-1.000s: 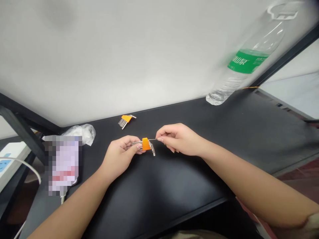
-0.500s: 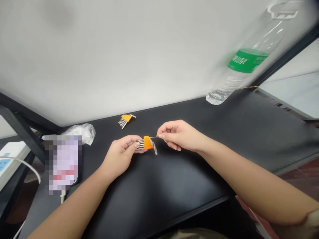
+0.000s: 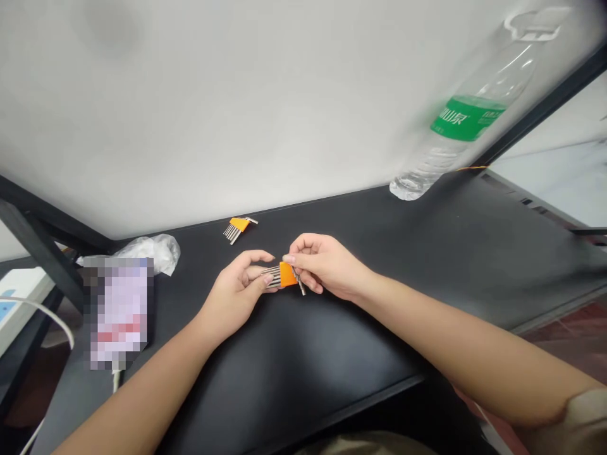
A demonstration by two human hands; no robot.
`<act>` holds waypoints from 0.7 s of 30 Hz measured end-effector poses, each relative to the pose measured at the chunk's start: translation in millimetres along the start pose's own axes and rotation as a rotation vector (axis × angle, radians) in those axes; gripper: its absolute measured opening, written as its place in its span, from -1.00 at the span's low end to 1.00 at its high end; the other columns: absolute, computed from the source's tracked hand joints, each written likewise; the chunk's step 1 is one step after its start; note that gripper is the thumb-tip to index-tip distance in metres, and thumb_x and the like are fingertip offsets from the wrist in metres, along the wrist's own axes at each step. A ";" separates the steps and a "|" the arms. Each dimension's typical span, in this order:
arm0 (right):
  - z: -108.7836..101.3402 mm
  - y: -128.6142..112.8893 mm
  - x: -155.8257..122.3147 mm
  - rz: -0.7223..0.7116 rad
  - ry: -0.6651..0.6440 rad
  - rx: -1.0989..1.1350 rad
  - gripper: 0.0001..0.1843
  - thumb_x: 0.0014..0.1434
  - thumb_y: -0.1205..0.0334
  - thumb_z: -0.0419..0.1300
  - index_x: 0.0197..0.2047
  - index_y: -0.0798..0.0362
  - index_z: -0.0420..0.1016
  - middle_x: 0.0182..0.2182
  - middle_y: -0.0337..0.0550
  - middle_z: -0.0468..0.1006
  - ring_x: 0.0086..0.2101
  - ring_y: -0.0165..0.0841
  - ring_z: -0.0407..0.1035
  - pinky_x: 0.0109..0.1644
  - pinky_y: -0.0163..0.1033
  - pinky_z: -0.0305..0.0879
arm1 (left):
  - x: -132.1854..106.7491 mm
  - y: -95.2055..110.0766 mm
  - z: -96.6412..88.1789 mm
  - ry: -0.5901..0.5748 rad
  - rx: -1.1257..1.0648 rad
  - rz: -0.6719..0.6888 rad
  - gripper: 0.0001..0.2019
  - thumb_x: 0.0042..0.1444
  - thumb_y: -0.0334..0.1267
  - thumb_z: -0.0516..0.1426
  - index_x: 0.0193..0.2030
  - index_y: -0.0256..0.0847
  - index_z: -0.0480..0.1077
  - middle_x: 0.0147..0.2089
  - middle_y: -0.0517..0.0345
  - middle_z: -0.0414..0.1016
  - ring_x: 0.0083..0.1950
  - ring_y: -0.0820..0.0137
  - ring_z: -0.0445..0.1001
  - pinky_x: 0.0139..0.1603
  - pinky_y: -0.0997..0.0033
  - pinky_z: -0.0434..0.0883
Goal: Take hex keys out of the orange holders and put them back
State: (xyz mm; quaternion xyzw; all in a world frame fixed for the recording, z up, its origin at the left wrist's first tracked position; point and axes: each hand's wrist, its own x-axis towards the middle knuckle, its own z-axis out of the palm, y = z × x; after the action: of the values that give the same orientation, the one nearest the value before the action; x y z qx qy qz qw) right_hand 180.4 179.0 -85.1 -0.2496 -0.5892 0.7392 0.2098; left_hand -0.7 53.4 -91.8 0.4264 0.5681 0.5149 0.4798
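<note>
Above the black table, both hands meet on a set of metal hex keys in an orange holder. My left hand pinches the long ends of the keys with its thumb and fingers. My right hand is closed around the holder's other side, fingers over the keys' short bent ends. A second hex key set with an orange holder lies on the table farther back, apart from both hands.
A clear water bottle with a green label stands at the back right by the white wall. A crumpled clear plastic bag and a blurred packet lie at the left. A white power strip and cable sit past the table's left edge.
My right hand, which pinched a thin key held out to the right of the holder, has moved left and closed onto the holder. The left hand kept its grip.
</note>
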 end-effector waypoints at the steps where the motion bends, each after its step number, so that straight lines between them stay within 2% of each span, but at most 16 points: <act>1: 4.2 2.0 0.4 -0.020 0.027 -0.036 -0.63 0.18 -0.03 0.39 -0.26 0.05 0.38 -0.65 -0.36 0.40 -0.71 -0.50 0.17 -0.68 -0.41 0.08 | 0.3 0.0 0.6 0.009 -0.018 0.003 -0.64 0.22 -0.13 0.29 0.11 -0.16 0.42 -0.14 0.07 0.67 -0.08 0.24 0.67 0.14 0.06 0.60; 4: 12.5 3.0 -2.3 -0.092 0.117 -0.217 -0.65 0.24 -0.07 0.34 -0.27 0.07 0.47 -0.64 -0.33 0.39 -0.65 -0.48 0.24 -0.60 -0.38 0.16 | 0.2 2.1 1.6 0.075 -0.038 0.014 -0.66 0.19 -0.12 0.32 0.03 -0.20 0.47 -0.11 0.03 0.67 -0.02 0.19 0.67 0.12 0.06 0.62; 6: 14.0 1.6 -6.1 -0.219 0.158 -0.391 -0.69 0.31 -0.03 0.27 -0.23 0.07 0.58 -0.48 -0.21 0.51 -0.50 -0.42 0.38 -0.42 -0.32 0.33 | -0.4 4.2 1.4 0.129 -0.046 0.020 -0.69 0.16 -0.10 0.33 -0.04 -0.23 0.50 -0.09 0.00 0.68 0.01 0.16 0.66 0.12 0.05 0.62; 9: 12.4 1.9 -10.5 -0.488 0.160 -0.677 -0.74 0.37 0.10 0.20 -0.03 0.02 0.65 -0.24 -0.09 0.55 -0.30 -0.36 0.43 -0.18 -0.23 0.41 | -0.4 5.6 -0.8 0.180 -0.086 0.008 -0.68 0.15 -0.10 0.35 -0.06 -0.24 0.50 -0.10 0.00 0.68 0.01 0.15 0.67 0.13 0.02 0.62; 11: 10.8 4.2 -11.3 -0.573 0.107 -0.793 -0.67 0.35 0.13 0.22 0.12 0.03 0.59 -0.17 -0.06 0.52 -0.32 -0.38 0.39 -0.19 -0.22 0.40 | 0.7 4.9 -2.9 0.186 -0.118 -0.005 -0.68 0.15 -0.12 0.36 -0.06 -0.25 0.49 -0.11 0.00 0.68 -0.01 0.16 0.67 0.12 0.03 0.63; 15: 9.8 8.0 -10.3 -0.575 0.038 -0.872 -0.61 0.35 0.20 0.20 0.21 0.06 0.50 -0.17 -0.07 0.53 -0.34 -0.40 0.37 -0.21 -0.25 0.37 | 3.0 2.1 -4.7 0.171 -0.135 -0.031 -0.69 0.15 -0.14 0.36 -0.07 -0.27 0.48 -0.12 -0.01 0.68 -0.02 0.18 0.67 0.12 0.07 0.63; 19: 10.7 7.9 -9.9 -0.541 0.050 -0.876 -0.66 0.34 0.29 0.14 0.15 0.03 0.52 -0.23 -0.14 0.57 -0.37 -0.42 0.37 -0.23 -0.28 0.33 | 2.9 1.4 -2.7 0.164 -0.104 -0.035 -0.71 0.16 -0.15 0.35 -0.08 -0.26 0.48 -0.13 0.00 0.68 -0.04 0.20 0.67 0.11 0.08 0.62; 21: 9.8 8.0 -8.5 -0.486 0.053 -0.855 -0.66 0.28 0.34 0.16 0.10 0.02 0.52 -0.22 -0.18 0.58 -0.39 -0.45 0.37 -0.24 -0.30 0.31 | 2.1 1.3 -2.6 0.156 -0.020 -0.027 -0.73 0.18 -0.15 0.32 -0.06 -0.24 0.48 -0.16 0.02 0.67 -0.09 0.22 0.67 0.08 0.10 0.62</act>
State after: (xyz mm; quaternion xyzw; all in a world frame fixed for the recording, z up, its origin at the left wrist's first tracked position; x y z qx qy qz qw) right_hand 180.9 164.6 -90.1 -0.1874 -0.8754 0.3544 0.2701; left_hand -3.5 55.1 -90.7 0.3725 0.6045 0.5456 0.4451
